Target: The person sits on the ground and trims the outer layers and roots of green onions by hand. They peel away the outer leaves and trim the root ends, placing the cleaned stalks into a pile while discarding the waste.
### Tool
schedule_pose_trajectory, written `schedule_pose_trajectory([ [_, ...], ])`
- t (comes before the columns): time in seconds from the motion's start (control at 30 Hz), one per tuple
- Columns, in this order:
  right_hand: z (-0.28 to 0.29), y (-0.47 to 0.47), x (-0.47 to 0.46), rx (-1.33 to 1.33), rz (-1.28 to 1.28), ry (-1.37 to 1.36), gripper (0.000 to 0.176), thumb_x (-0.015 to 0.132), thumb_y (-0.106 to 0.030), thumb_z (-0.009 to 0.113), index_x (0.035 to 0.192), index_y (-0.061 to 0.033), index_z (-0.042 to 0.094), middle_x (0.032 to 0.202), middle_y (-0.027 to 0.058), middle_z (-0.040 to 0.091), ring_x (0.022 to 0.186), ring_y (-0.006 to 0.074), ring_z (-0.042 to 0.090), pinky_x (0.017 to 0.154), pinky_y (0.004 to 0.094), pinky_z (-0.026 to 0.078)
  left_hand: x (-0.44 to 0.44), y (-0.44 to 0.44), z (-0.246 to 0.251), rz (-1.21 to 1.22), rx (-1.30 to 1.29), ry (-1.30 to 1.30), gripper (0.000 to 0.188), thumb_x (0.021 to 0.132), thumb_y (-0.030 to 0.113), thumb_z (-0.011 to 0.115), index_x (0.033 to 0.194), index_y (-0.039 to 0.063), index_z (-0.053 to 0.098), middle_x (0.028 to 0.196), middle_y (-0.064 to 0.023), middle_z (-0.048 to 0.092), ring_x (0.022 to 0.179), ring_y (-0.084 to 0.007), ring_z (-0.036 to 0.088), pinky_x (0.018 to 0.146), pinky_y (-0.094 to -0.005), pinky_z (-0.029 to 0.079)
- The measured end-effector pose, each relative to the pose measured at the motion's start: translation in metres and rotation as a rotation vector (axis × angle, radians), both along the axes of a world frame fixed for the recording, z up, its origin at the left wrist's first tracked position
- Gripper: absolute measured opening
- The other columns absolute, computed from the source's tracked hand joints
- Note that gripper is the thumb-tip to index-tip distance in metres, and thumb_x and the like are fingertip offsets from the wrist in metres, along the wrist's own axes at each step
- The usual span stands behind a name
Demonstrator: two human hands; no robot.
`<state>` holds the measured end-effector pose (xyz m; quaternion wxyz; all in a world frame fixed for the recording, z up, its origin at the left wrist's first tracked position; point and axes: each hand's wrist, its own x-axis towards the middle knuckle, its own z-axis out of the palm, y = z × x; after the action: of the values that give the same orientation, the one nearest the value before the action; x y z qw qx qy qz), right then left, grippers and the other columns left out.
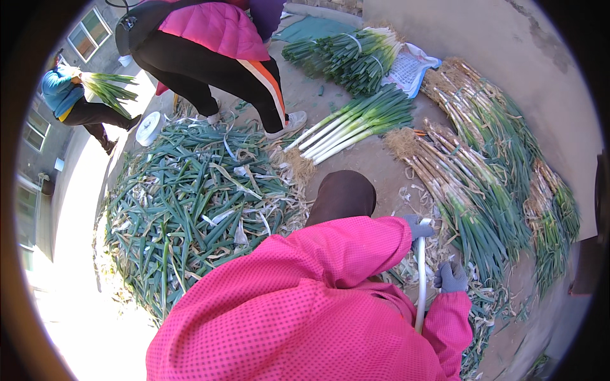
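Note:
My left hand (418, 227), in a grey glove, is at the upper end of a white curved tube or strip (421, 271), right of my knee; its fingers look bent around it, partly hidden. The lower end of the white piece disappears by my pink sleeve. My right hand (450, 277), also gloved in grey, is a little below and to the right, its fingers curled; whether it holds anything is not visible. Close to both hands, untrimmed leeks or large green onions (467, 205) with dry roots lie in bundles. Peeled stalks with white shanks (343, 124) rest beyond my knee.
A heap of cut green leaves (190, 209) spreads left of my knee. A person in black trousers (214, 62) bends near it, beside a white roll of tape (149, 128). Tied bundles (357, 55) lie by the wall. Another person (64, 90) carries stalks at far left.

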<state>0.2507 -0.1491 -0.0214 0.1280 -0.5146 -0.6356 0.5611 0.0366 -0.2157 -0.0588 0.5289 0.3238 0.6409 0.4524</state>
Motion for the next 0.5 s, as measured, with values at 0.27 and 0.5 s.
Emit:
schedule_pose_trajectory([
  [0.27, 0.009, -0.009, 0.007, 0.003, 0.003, -0.025, 0.02, 0.082, -0.02, 0.059, 0.083, 0.0, 0.054, 0.059, 0.0052, 0.055, 0.042, 0.0108, 0.05, 0.04, 0.0231, 0.042, 0.002, -0.002, 0.002, 0.009, -0.003, -0.016, 0.043, 0.073, 0.043, 0.064, 0.072, 0.0, 0.062, 0.059, -0.012, 0.062, 0.047, -0.0182, 0.06, 0.045, -0.0294, 0.049],
  [0.5, 0.003, -0.01, 0.014, -0.013, 0.014, 0.011, 0.022, 0.081, -0.022, 0.059, 0.084, -0.0006, 0.055, 0.06, 0.0056, 0.055, 0.042, 0.0109, 0.05, 0.039, 0.023, 0.041, 0.006, -0.001, -0.011, 0.055, 0.054, -0.183, 0.04, 0.074, 0.04, 0.066, 0.071, 0.0, 0.062, 0.057, -0.0113, 0.061, 0.044, -0.0172, 0.058, 0.043, -0.0287, 0.048],
])
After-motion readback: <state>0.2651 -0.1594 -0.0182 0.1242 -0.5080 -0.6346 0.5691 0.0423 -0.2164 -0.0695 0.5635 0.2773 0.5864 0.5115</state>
